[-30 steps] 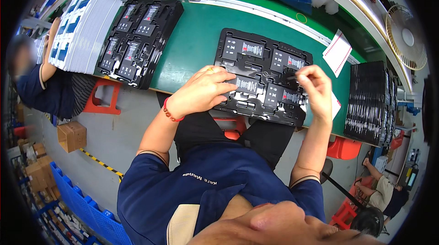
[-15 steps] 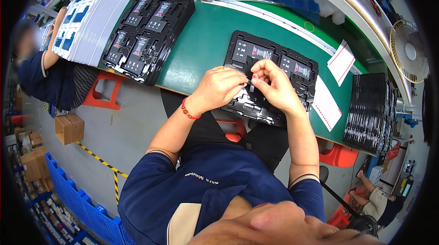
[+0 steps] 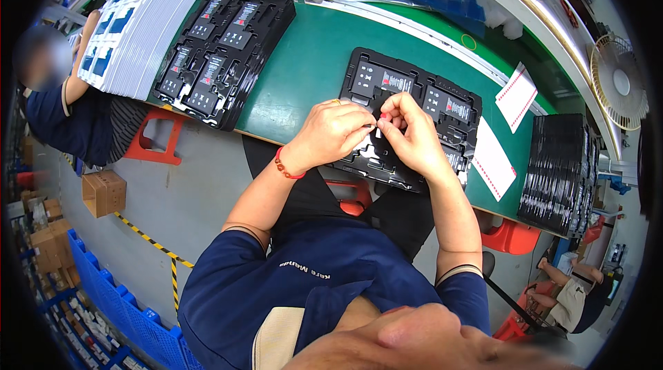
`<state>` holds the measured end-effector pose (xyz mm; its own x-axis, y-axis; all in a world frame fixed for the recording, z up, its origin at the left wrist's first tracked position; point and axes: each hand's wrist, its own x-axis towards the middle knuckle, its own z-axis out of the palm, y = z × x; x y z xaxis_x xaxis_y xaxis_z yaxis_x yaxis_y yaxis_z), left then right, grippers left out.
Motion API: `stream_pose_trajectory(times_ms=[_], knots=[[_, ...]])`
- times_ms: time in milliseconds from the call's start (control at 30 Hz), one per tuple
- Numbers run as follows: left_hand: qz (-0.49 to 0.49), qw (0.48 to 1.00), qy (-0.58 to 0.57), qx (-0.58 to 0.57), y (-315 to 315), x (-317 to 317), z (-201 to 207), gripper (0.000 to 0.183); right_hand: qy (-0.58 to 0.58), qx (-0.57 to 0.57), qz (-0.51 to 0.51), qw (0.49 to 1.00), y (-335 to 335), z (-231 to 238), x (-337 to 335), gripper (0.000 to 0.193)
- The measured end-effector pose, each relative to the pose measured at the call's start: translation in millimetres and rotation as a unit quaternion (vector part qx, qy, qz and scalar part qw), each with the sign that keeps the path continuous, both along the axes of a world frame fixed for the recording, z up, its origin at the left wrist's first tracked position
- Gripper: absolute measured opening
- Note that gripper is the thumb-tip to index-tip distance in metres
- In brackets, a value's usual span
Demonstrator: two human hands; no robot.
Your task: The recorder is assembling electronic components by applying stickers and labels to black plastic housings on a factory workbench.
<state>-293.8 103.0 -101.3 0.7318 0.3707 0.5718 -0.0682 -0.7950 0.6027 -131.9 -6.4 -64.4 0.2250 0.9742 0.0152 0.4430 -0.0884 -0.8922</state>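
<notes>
Above a black plastic tray [image 3: 414, 69], my two hands meet with their fingertips almost touching. My left hand [image 3: 333, 131] is closed in a pinch, with a red bracelet [image 3: 289, 165] at its wrist; what it grips is too small to name. A small red piece [image 3: 385, 116] shows between the thumb and fingers of my right hand [image 3: 414, 140], which is closed too. Flat black battery packs with printed labels lie in the tray's pockets, one battery [image 3: 397, 80] just beyond my fingers and another battery [image 3: 452, 107] to the right. My hands hide the tray's middle.
Left on the green table [image 3: 304, 45] stand a stack of black trays [image 3: 238, 59] holding batteries and a tall stack of white trays [image 3: 148, 31]. White sheets with red-marked edges [image 3: 492, 156] lie right, before stacked black trays [image 3: 558, 173]. A co-worker's arm [image 3: 79, 73] is far left.
My right hand has shifted slightly, and more of the red piece shows at its fingertips. The left hand stays almost in place, still pinched.
</notes>
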Motion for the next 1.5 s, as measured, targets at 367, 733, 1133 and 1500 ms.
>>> stream_pose_trajectory(times_ms=[367, 733, 1133, 1500], knots=[[-0.004, 1.0, 0.01, 0.004, 1, -2, 1, 0.01, -0.368, 0.198, 0.056, 0.907, -8, 15, -3, 0.014], [-0.034, 0.995, 0.03, 0.086, -7, -18, -10, 0.032, -0.308, 0.168, 0.029, 0.936, -25, 13, 4, 0.045], [0.169, 0.978, 0.104, -0.057, -17, -39, -17, 0.074, -0.187, -0.046, -0.341, 0.92, -127, -43, 84, 0.061], [0.244, 0.96, 0.1, -0.096, -36, -30, -30, 0.071, -0.205, 0.003, -0.332, 0.921, -126, -62, 78, 0.062]])
